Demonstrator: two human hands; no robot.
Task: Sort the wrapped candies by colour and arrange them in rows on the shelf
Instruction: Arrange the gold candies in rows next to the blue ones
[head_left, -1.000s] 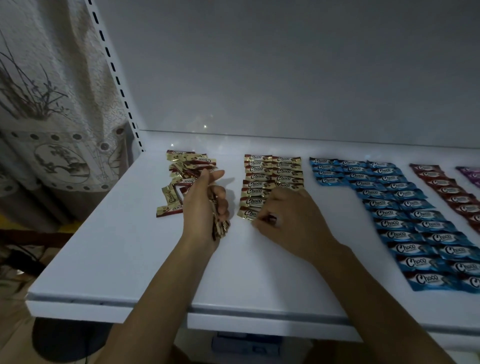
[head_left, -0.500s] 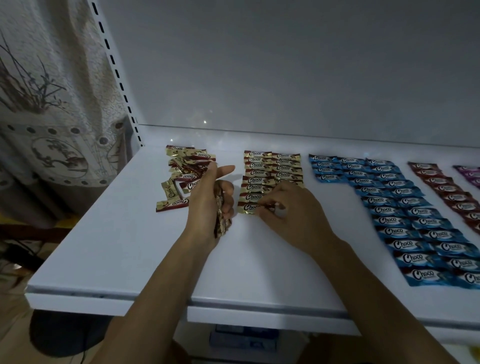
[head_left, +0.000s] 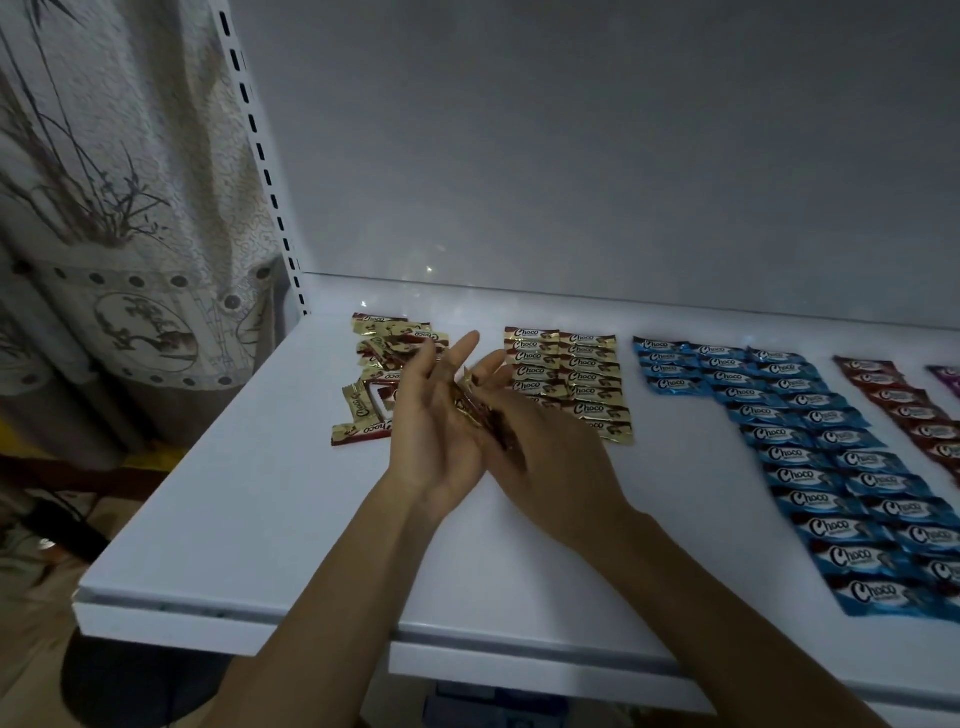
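The white shelf (head_left: 260, 519) carries candies sorted by colour. A loose heap of gold candies (head_left: 384, 358) lies at the back left. Two tidy gold rows (head_left: 566, 374) stand beside it, with blue rows (head_left: 810, 447) and dark red rows (head_left: 904, 405) further right. A purple candy (head_left: 948, 376) shows at the right edge. My left hand (head_left: 431, 421) is raised above the shelf with its fingers straight, palm turned right. A bunch of gold candies (head_left: 480, 415) sits between both hands. My right hand (head_left: 550, 452) reaches against the left palm and holds that bunch; its thumb is hidden.
A slotted shelf upright (head_left: 265, 171) rises at the back left, with a patterned curtain (head_left: 104, 208) beyond it. The grey back wall (head_left: 571, 156) closes the shelf behind. The shelf's front edge (head_left: 467, 649) runs just under my forearms.
My right hand left the front end of the gold rows and moved left to meet my left hand. The left hand's fingers uncurled from the bunch and straightened, and both hands rose slightly.
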